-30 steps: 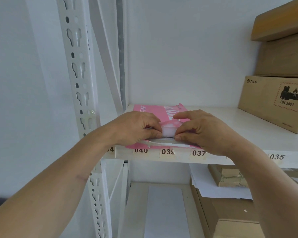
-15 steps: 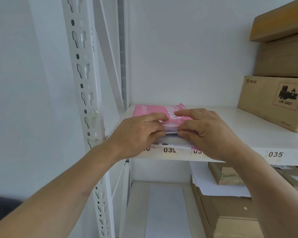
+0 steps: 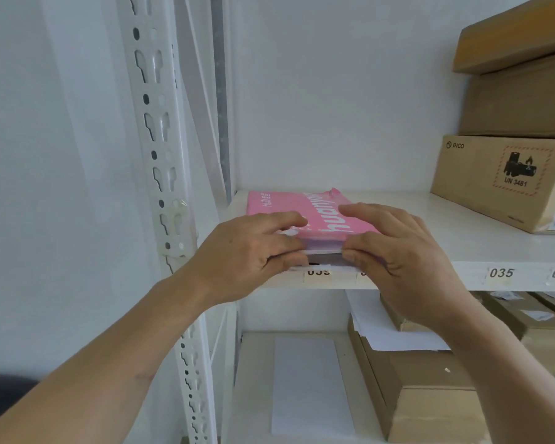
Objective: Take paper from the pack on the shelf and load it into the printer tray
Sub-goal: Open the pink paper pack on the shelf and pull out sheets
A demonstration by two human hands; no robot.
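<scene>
A pink paper pack (image 3: 305, 208) with white lettering lies flat on the white shelf (image 3: 462, 248), its torn end facing me at the shelf's front edge. White sheets (image 3: 322, 249) show at that open end. My left hand (image 3: 247, 254) pinches the pack's near left corner, fingers on top and thumb under the sheets. My right hand (image 3: 394, 251) grips the near right corner the same way, fingers spread over the pink wrapper. No printer is in view.
Brown cardboard boxes (image 3: 507, 181) are stacked at the right of the shelf. A white perforated upright (image 3: 161, 174) stands at the left. On the shelf below lie a white sheet (image 3: 308, 382), loose papers (image 3: 382, 328) and more cardboard boxes (image 3: 430, 395).
Both hands have shifted along the pack's open end, fingers now reaching further over the wrapper. The view has moved closer to the shelf.
</scene>
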